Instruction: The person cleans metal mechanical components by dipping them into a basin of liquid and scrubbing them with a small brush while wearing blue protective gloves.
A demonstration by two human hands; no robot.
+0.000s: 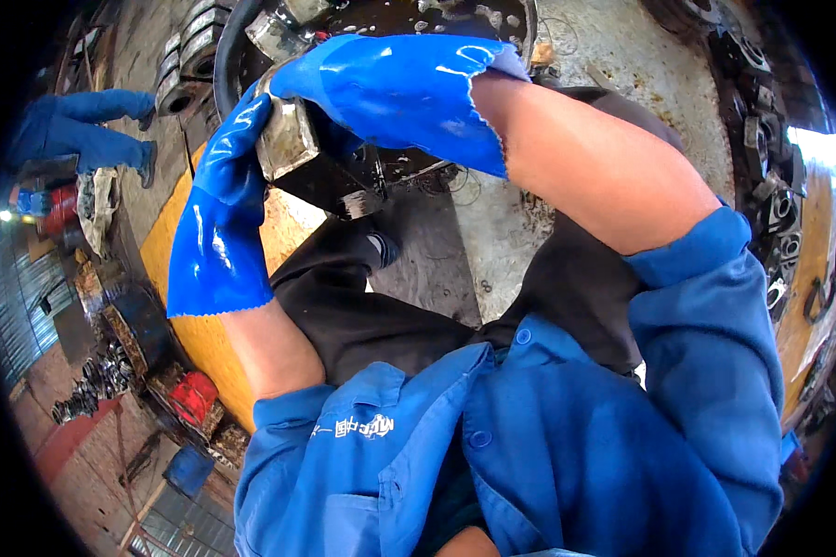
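Both hands wear long blue gloves and hold a squarish metal block (290, 144) at the near left edge of a round basin (222, 79) with dark liquid (395, 20) inside. The left hand (235, 148) grips the block's left side; the right hand (318, 74) wraps its top — fingertips partly hidden. Metal parts (778, 209) line the right — well apart.

I wear a glossy blue left glove (219, 218), upper left, and a matching right glove (390, 97), upper centre (both cuffs (215, 304) zigzag-edged). My blue jacket (576, 446), lower centre, carries blue buttons (479, 439), white lettering (373, 427) and elbow-length sleeves (711, 325); my trousers (372, 306), mid-frame, are black.
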